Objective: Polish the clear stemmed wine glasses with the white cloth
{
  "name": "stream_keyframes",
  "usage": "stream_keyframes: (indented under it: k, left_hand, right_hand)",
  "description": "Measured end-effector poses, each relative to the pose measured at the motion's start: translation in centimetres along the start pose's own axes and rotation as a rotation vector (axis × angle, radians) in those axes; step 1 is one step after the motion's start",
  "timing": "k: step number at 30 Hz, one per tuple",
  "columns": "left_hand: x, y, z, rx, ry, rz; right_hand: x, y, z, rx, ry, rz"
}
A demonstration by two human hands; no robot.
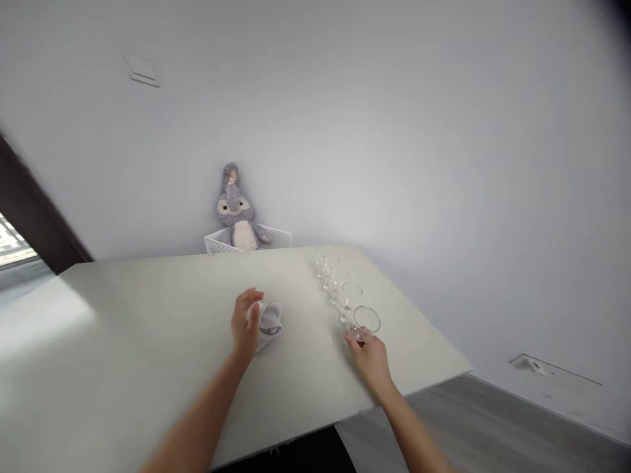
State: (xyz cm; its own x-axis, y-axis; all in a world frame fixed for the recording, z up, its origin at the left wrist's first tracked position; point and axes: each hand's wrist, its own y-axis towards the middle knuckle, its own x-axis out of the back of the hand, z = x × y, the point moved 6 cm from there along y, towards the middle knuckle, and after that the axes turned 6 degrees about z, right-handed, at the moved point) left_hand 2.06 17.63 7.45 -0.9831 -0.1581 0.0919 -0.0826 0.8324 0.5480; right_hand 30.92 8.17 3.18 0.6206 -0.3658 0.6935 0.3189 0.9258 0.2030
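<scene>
My right hand is closed on a clear stemmed glass at the near end of a row. The glass leans, with its round rim tipped up and to the right; fingers hide part of its lower side. Behind it, more clear stemmed glasses stand in a line running toward the back of the white table. Beside a crumpled pale cloth, my left hand has its thumb and fingers curved and apart, with nothing visibly gripped. The thumb overlaps the cloth's left edge in view; whether they touch I cannot tell.
A grey plush toy sits in a white perforated basket against the wall at the back. The white table ends at a slanting right edge near the glasses. A wall switch is at upper left.
</scene>
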Motion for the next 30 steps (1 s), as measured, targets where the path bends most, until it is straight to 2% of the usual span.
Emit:
stream_keyframes:
  k: [5, 10, 15, 19, 22, 24, 27, 30]
  left_hand:
    - [-0.8, -0.3, 0.7, 0.073, 0.012, 0.03]
    - [-0.6, 0.0, 1.9, 0.119, 0.05, 0.029]
    - [0.2, 0.8, 3.9, 0.244, 0.115, -0.008]
    - [0.5, 1.3, 5.0, 0.363, 0.323, 0.11]
    - [0.5, 1.5, 5.1, 0.385, 0.577, 0.243]
    - [0.4, 1.3, 5.3, 0.409, 0.645, 0.309]
    - [0.0, 1.0, 5.5, 0.473, 0.511, 0.345]
    - [-0.7, 0.9, 3.8, 0.462, 0.252, 0.319]
  right_hand:
    - [0.6, 0.8, -1.6, -0.135, -0.048, 0.041]
    - [0.1, 1.6, -2.3, -0.169, -0.029, 0.045]
    - [0.4, 1.4, -2.4, -0.15, -0.074, 0.061]
    - [1.7, -0.4, -2.8, -0.166, -0.093, 0.011]
    - [2.4, -2.6, -3.2, -0.183, -0.03, -0.039]
    - [2.4, -4.0, -3.0, -0.17, 0.026, -0.047]
    - [1.6, -5.6, -1.6, -0.121, 0.119, -0.048]
    - [-0.1, -6.1, 1.7, 0.053, 0.199, 0.018]
